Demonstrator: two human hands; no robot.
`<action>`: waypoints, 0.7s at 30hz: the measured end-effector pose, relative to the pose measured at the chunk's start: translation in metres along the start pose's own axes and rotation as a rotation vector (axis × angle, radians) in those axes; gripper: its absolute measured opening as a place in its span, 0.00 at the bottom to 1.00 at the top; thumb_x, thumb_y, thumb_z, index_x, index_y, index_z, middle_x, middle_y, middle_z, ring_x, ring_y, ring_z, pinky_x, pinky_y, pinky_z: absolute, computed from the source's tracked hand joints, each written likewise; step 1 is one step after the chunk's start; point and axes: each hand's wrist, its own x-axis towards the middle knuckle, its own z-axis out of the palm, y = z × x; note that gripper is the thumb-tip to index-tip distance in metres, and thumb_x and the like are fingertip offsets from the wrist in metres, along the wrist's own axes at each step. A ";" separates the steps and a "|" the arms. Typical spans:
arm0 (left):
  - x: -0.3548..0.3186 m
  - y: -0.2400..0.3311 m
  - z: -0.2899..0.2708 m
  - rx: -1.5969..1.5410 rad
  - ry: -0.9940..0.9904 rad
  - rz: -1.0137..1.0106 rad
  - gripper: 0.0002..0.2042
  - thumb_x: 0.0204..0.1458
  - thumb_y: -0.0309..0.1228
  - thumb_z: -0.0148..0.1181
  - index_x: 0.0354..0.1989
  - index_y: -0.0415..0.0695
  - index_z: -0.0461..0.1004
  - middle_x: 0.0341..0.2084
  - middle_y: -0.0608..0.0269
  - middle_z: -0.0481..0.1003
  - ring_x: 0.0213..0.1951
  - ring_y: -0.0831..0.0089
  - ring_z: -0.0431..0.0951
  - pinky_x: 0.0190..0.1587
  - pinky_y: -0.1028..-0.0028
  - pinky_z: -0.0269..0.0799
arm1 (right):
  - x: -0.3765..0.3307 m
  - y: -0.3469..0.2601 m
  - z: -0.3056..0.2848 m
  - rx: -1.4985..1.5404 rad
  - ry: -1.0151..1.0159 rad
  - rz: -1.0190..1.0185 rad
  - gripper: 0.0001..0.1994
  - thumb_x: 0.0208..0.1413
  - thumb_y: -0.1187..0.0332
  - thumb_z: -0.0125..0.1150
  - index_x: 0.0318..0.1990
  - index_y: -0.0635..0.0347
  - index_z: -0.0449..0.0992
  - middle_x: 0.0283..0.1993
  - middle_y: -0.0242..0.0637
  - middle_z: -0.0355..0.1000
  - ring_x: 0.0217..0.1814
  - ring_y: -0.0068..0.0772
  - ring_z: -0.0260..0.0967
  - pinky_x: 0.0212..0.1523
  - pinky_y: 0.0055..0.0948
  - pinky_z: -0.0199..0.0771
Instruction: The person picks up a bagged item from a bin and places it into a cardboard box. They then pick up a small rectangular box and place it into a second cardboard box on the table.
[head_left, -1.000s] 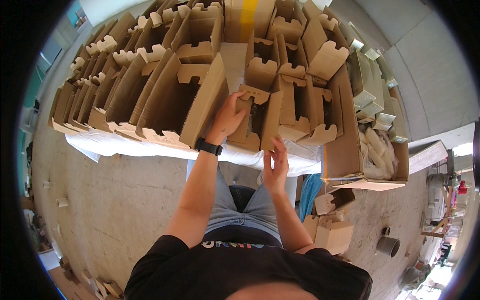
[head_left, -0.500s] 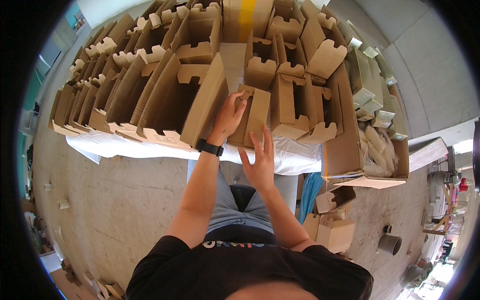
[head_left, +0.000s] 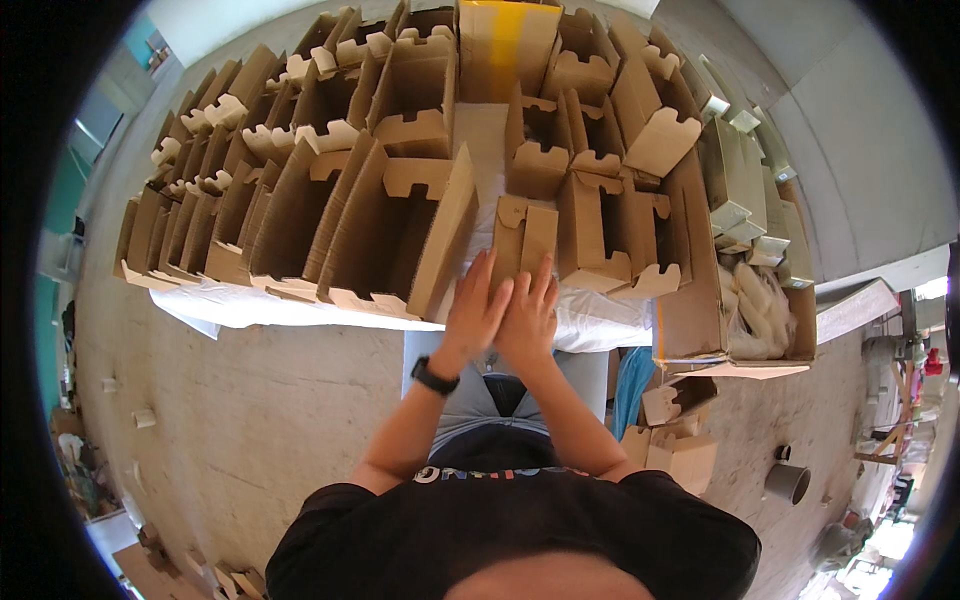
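Observation:
A small brown cardboard box (head_left: 509,240) lies in the gap between the larger open boxes, its top flaps folded over with a slit between them. My left hand (head_left: 476,312), with a black watch (head_left: 436,377) at the wrist, reaches to the near left end of it. Beside it, my right hand (head_left: 528,318) rests at the near right end. Both hands have their fingers stretched out and lie side by side, thumbs close together. How firmly the fingertips press on the cardboard cannot be told.
Rows of open cardboard boxes (head_left: 447,240) crowd the left of the white-covered table (head_left: 590,318); more open boxes (head_left: 594,232) stand to the right. A large carton (head_left: 690,335) holds pale long boxes and plastic-wrapped pieces. Below on the floor are cartons (head_left: 690,460) and a grey bucket (head_left: 788,483).
My left hand has come back from the small box's far end to its near end. My right hand has drawn in beside it. The whole view has shifted slightly.

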 end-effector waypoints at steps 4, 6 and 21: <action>-0.073 0.020 -0.021 -0.293 -0.031 -0.127 0.23 0.59 0.32 0.53 0.61 0.39 0.60 0.57 0.46 0.64 0.55 0.53 0.68 0.57 0.61 0.64 | 0.005 -0.002 -0.028 0.091 -0.070 -0.016 0.25 0.37 0.61 0.69 0.41 0.60 0.65 0.68 0.56 0.51 0.61 0.62 0.58 0.48 0.51 0.72; -0.111 0.010 -0.030 -0.317 -0.125 -0.182 0.20 0.59 0.31 0.53 0.58 0.40 0.63 0.53 0.50 0.68 0.49 0.58 0.73 0.52 0.65 0.69 | 0.006 0.008 -0.040 0.173 -0.088 -0.008 0.22 0.37 0.66 0.69 0.39 0.58 0.64 0.68 0.54 0.53 0.60 0.60 0.61 0.47 0.48 0.72; -0.194 -0.129 -0.009 -0.694 -0.355 -0.900 0.15 0.63 0.34 0.47 0.54 0.40 0.68 0.35 0.56 0.78 0.29 0.73 0.80 0.31 0.76 0.76 | 0.136 -0.055 -0.130 0.214 0.381 -0.364 0.21 0.33 0.69 0.68 0.37 0.57 0.66 0.67 0.49 0.55 0.44 0.43 0.71 0.31 0.32 0.73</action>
